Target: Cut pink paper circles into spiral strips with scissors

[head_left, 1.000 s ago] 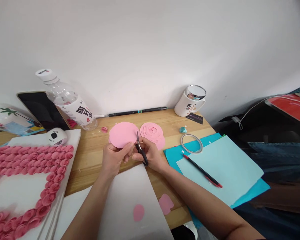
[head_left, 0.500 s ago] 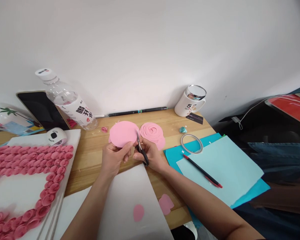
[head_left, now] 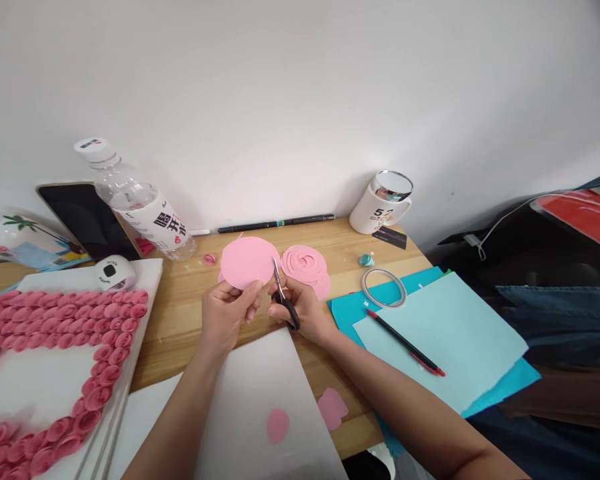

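My left hand pinches the lower edge of a pink paper circle and holds it up above the wooden desk. My right hand grips small black-handled scissors, whose blades point up at the circle's right edge. Just behind the scissors lies a pink paper disc cut into a spiral.
A water bottle, phone and black marker stand along the wall, a white mug to the right. A white board with several pink paper roses lies left. Blue sheets, a pen, a tape ring, white paper.
The pink circle has been lifted a little and turned in my left hand. The scissors stay at its right edge.
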Demonstrator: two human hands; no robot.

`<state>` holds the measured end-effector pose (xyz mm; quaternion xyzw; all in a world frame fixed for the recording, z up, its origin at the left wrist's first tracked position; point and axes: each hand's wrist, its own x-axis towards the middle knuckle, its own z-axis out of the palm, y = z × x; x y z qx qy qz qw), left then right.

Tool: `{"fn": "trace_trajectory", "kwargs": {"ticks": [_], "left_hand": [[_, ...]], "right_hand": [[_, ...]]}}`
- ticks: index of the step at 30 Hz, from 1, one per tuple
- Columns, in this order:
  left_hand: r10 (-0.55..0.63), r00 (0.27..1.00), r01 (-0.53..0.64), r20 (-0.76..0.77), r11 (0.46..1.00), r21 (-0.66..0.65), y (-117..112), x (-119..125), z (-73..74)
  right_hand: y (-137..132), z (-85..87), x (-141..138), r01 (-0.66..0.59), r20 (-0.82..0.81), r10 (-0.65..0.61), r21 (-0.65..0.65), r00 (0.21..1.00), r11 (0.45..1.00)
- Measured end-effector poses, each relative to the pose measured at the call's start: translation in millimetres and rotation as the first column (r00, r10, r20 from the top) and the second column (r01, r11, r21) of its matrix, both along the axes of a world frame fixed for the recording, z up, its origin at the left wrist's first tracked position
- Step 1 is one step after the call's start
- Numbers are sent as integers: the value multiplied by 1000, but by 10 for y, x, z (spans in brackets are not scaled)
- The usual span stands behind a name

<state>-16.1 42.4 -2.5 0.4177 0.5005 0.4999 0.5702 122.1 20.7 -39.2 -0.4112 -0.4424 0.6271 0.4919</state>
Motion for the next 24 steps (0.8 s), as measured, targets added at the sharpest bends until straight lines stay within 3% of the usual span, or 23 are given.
{"fn": "trace_trajectory", "kwargs": {"ticks": [10, 24], "left_hand": [[-14, 994, 16, 107, 1000, -16, 10, -3, -32], [-40, 998, 38, -38, 998, -58, -26, 18, -29]], "right_hand": [[-19, -7, -64, -17, -23, 16, -43, 1000, 999], [18, -17, -32, -17, -34, 18, 41, 999, 999]]}}
